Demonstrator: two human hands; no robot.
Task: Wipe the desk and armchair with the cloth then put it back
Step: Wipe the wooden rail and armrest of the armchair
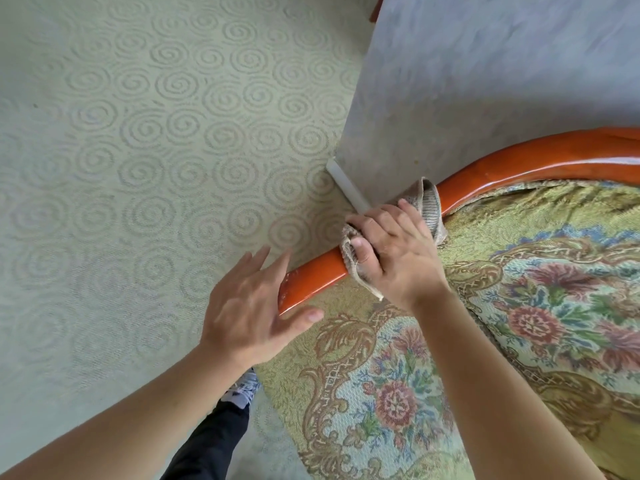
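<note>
Pale swirl-patterned carpet lies beneath the armchair's glossy orange wooden rail. Right hand grips the beige ribbed cloth around it; the rail's long axis continues up-right. Left hand hovers beside the rail's end, fingers spread.

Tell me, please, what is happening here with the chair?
A person is wiping the armchair's orange wooden armrest. The right hand grips a beige cloth wrapped over the rail, near the wall. The left hand is open, at the armrest's front end. The floral seat lies below.
</note>
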